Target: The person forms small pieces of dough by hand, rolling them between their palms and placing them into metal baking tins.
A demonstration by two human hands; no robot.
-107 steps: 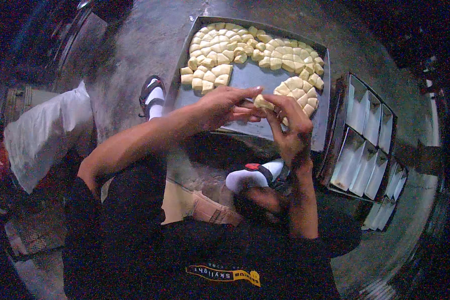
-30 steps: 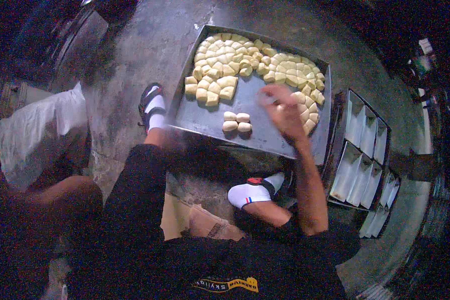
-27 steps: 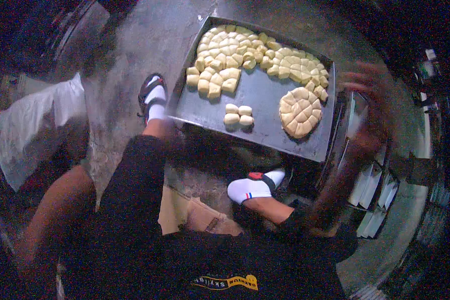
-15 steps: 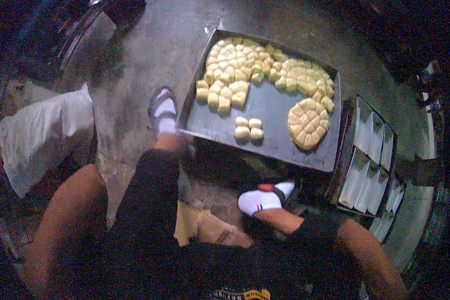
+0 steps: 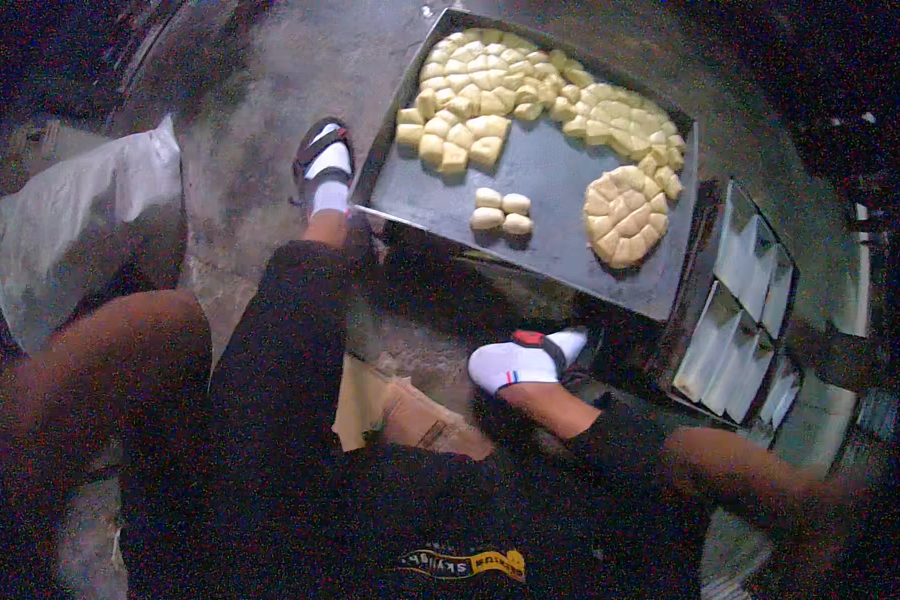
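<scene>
Neither of my hands shows its fingers. My bare left arm [image 5: 120,345] is bent at the left side, and my bare right arm [image 5: 745,470] reaches out at the lower right, blurred toward its end. Ahead of me, a large metal tray [image 5: 435,215] holds pale yellow dough. A mass of cut dough pieces [image 5: 485,75] fills its far left, and more cut pieces [image 5: 620,120] run along the far right. A round, scored dough disc [image 5: 625,217] lies at the right. Several small smooth dough balls [image 5: 501,211] sit in a tight cluster near the front edge. No hand touches the tray.
To the right of the tray stand joined loaf pans [image 5: 725,350] in a dark frame. A white sack [image 5: 90,230] is at the left. My sandalled feet [image 5: 325,165] are beside and before the tray. Torn cardboard [image 5: 395,405] lies on the floor between my legs.
The view has shifted, so the tray and dough sit higher in the picture. Both arms have swung outward, away from my body. The dough looks unchanged.
</scene>
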